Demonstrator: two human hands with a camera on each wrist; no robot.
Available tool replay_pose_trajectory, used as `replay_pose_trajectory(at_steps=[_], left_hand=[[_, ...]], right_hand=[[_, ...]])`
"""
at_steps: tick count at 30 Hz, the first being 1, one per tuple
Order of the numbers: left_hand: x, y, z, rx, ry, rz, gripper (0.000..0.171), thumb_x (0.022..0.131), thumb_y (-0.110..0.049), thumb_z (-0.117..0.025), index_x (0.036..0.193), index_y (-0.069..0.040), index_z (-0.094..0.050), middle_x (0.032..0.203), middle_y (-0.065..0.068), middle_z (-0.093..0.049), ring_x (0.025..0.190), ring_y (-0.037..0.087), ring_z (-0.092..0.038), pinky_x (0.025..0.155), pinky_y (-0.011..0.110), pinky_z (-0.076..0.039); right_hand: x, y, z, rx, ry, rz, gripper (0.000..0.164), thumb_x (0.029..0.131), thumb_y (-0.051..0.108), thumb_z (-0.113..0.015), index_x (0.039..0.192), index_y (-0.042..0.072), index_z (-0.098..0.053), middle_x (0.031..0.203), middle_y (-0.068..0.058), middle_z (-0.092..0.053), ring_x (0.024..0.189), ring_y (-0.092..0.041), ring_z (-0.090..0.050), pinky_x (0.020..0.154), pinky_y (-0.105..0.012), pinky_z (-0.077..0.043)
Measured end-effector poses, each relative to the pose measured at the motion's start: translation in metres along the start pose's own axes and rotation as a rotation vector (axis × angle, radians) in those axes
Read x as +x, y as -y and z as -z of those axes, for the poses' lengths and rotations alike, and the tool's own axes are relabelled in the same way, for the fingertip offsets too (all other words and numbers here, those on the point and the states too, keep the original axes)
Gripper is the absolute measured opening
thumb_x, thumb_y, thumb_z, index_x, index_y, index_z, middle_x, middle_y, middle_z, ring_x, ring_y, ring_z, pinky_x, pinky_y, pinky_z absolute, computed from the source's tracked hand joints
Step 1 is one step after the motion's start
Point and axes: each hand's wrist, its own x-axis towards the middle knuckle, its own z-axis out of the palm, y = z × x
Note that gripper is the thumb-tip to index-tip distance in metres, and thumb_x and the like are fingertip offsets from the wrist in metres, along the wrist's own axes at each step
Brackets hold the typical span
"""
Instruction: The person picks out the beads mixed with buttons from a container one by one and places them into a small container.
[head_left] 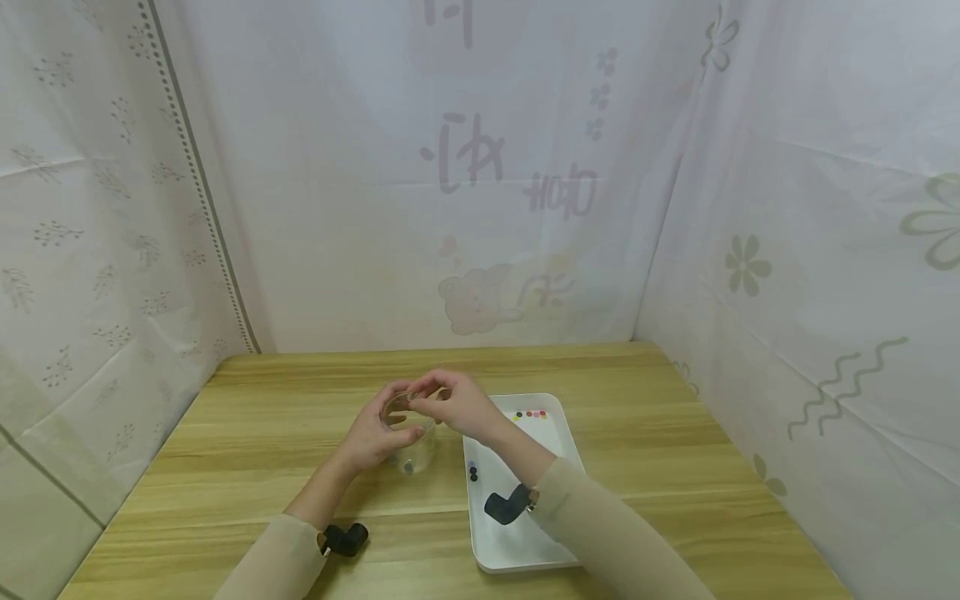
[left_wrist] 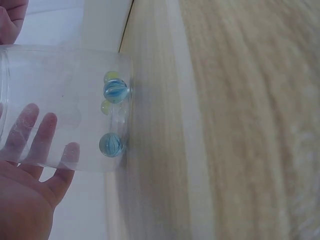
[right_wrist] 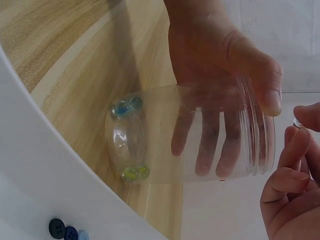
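Note:
A clear jar (head_left: 420, 454) with a threaded mouth stands on the table. My left hand (head_left: 372, 432) grips it around the upper side, with the thumb near the rim and the fingers spread behind the wall. At the bottom of the jar lie blue marbles (left_wrist: 111, 145) and yellow-green marbles (right_wrist: 131, 173). Just over the open mouth, my right hand (head_left: 456, 407) pinches a small clear glassy piece (right_wrist: 297, 123) between thumb and forefinger. Most of that piece is hidden by the fingertips.
To the right of the jar is a white tray (head_left: 495, 542), partly under my right forearm. Dark and blue buttons (right_wrist: 57, 228) lie along its left side, and several red, yellow and dark buttons (head_left: 529, 414) at its far end. Patterned white curtains (head_left: 360, 250) surround the wooden table (head_left: 300, 400).

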Motion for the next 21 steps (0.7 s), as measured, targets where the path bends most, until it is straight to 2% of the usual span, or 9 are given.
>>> replay_pose_trajectory(at_steps=[2,5,14,21], left_hand=[[0.0002,0.0001,0.0000,0.006,0.001,-0.001,0.065,0.096,-0.018,-0.079,0.155,-0.017,-0.051,0.157,0.014,-0.058,0.143,0.043,-0.055,0.119,0.071,-0.043],[0.0002,0.0004,0.0002,0.008,0.001,-0.006,0.065,0.095,-0.018,-0.080,0.154,-0.017,-0.051,0.157,0.015,-0.057,0.143,0.042,-0.055,0.118,0.070,-0.044],[0.0005,0.0001,-0.0002,0.000,-0.007,-0.018,0.062,0.095,-0.016,-0.080,0.151,-0.018,-0.054,0.155,0.014,-0.059,0.142,0.043,-0.056,0.117,0.071,-0.045],[0.0004,0.0002,0.0000,0.007,-0.006,-0.007,0.063,0.095,-0.015,-0.080,0.152,-0.016,-0.053,0.154,0.014,-0.061,0.144,0.042,-0.056,0.118,0.071,-0.044]], right_hand=[[0.0002,0.0001,-0.0016,-0.002,0.006,0.007,0.022,0.101,0.025,-0.079,0.119,0.012,-0.078,0.110,-0.004,-0.075,0.079,-0.015,-0.065,0.070,-0.032,-0.057],[0.0000,0.0001,-0.0035,-0.005,0.015,0.010,0.023,0.101,0.023,-0.079,0.119,0.010,-0.078,0.109,-0.005,-0.074,0.076,-0.011,-0.063,0.069,-0.031,-0.057],[0.0003,-0.0003,-0.0050,0.002,0.027,0.015,0.022,0.100,0.021,-0.078,0.119,0.010,-0.077,0.106,-0.003,-0.073,0.073,-0.010,-0.061,0.064,-0.024,-0.051],[-0.0014,-0.0002,-0.0018,0.008,0.036,0.004,0.029,0.100,0.024,-0.078,0.124,0.007,-0.076,0.109,-0.003,-0.073,0.075,-0.012,-0.061,0.066,-0.025,-0.052]])
